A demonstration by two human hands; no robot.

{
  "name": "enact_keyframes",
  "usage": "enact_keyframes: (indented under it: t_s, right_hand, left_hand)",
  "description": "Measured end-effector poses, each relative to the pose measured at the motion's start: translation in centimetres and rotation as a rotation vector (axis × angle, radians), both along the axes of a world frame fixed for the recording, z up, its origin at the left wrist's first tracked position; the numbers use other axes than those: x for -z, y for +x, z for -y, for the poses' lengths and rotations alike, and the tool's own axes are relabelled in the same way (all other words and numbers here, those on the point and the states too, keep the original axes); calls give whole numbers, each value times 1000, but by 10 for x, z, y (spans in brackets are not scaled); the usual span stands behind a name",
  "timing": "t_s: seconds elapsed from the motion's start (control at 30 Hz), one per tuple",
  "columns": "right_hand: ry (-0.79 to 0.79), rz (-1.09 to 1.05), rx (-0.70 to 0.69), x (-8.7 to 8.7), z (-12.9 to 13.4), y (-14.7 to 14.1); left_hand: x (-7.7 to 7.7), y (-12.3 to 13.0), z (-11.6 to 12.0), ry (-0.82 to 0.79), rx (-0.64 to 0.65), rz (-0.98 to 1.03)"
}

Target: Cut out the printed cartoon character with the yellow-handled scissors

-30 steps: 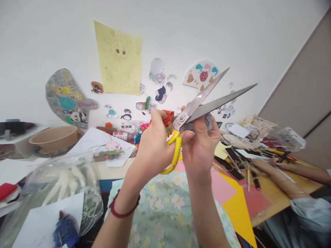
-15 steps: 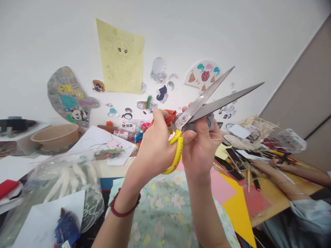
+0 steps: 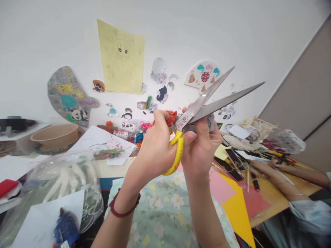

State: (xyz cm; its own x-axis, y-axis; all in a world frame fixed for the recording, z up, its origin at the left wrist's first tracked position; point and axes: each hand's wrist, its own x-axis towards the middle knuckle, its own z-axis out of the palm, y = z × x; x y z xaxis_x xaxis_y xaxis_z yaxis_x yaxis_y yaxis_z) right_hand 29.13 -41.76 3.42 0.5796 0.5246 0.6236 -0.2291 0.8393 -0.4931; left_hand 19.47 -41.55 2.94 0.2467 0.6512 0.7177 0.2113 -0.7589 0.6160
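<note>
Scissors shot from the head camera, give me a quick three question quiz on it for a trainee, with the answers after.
1. True or false: the blades of the scissors are spread apart.
2. What colour is the scissors' handle by the left hand? A) blue B) yellow C) black
3. What does the person wear on the left wrist?

Key
1. True; the two tips point up and to the right, apart.
2. B, yellow; the right hand grips near the pivot.
3. A dark red bracelet.

both hands raised together, left grip [image 3: 155, 148] closed, right grip [image 3: 200, 148] closed
</note>
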Motion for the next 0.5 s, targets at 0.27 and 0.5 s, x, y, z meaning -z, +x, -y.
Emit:
enact_keyframes:
  t_s: [0.27,0.5]
  right_hand:
    - [-6,-23,-53,0,0,0]
    - [20,-68,-114,0,0,-1]
  left_hand:
    - [1,0,-1,-1,-20,-1]
    - [0,0,-2,5,-35,-14]
